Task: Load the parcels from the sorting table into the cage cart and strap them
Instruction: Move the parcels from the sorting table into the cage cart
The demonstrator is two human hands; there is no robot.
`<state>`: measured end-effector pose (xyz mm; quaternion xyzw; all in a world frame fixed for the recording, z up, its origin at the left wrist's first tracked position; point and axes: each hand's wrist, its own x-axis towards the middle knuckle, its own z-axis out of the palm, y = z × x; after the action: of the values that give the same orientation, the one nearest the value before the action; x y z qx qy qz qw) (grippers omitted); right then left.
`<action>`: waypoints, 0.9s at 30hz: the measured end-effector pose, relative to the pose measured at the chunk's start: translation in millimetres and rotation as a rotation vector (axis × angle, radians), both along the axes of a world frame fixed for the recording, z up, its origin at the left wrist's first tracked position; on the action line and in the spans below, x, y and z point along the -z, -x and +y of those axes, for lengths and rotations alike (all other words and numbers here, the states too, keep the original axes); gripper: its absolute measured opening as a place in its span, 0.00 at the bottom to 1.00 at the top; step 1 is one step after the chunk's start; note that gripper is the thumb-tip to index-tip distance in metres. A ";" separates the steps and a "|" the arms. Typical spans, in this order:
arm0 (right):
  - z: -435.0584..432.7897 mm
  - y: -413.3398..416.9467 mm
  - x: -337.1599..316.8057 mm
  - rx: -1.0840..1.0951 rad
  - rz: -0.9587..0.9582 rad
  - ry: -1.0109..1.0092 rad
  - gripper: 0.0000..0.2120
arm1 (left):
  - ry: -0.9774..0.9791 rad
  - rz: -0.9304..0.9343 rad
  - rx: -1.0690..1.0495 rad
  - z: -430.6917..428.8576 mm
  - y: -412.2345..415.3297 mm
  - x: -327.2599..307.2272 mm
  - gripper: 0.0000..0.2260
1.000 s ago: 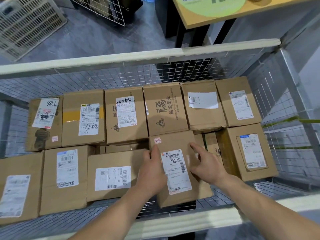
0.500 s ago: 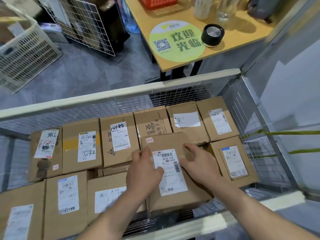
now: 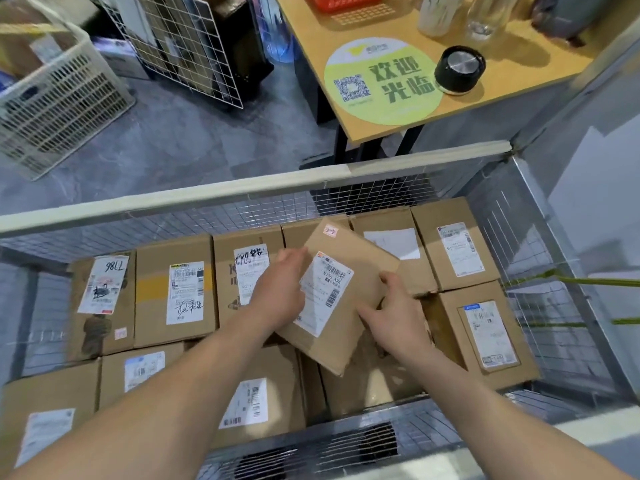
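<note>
Inside the grey wire-mesh cage cart [image 3: 242,188], the left hand [image 3: 280,292] and right hand [image 3: 394,317] are gripping opposite edges of a tilted, white-labelled brown cardboard parcel [image 3: 367,271]. It is being held above the packed brown cardboard boxes [image 3: 173,292].

Left hand [image 3: 281,295] and right hand [image 3: 398,315] hold a tilted parcel [image 3: 329,292] in the cage cart [image 3: 242,189]

Left hand [image 3: 281,293], right hand [image 3: 394,315] (curled grips)

Round green sticker [image 3: 382,81] at one o'clock on wooden table [image 3: 512,88], 欢迎光临 beside QR code, tilted parcel [image 3: 360,258] at centre, shipping label [image 3: 325,292] printed N705 A34, cardboard box [image 3: 100,337] at nine o'clock, handwritten 7786 upside down on paper label [image 3: 104,284]
</note>
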<state>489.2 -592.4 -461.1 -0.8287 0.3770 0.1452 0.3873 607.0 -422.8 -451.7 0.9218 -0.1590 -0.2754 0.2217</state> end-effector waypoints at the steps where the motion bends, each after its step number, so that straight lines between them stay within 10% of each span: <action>1: -0.5 -0.5 2.3 -0.047 0.016 0.067 0.35 | -0.013 -0.050 -0.073 5.5 5.4 5.5 0.32; 10: -30.4 -45.6 6.8 -0.511 0.013 0.237 0.50 | 0.288 0.268 -0.934 21.7 70.1 24.1 0.29; 27: -71.4 81.9 -33.8 -0.307 0.099 0.173 0.53 | 0.218 0.202 -0.429 -10.8 137.1 -8.6 0.47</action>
<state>407.3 -663.8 -427.4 -0.8987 0.2756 0.2101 0.2688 469.9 -433.6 -443.1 0.8729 0.0343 -0.2939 0.3879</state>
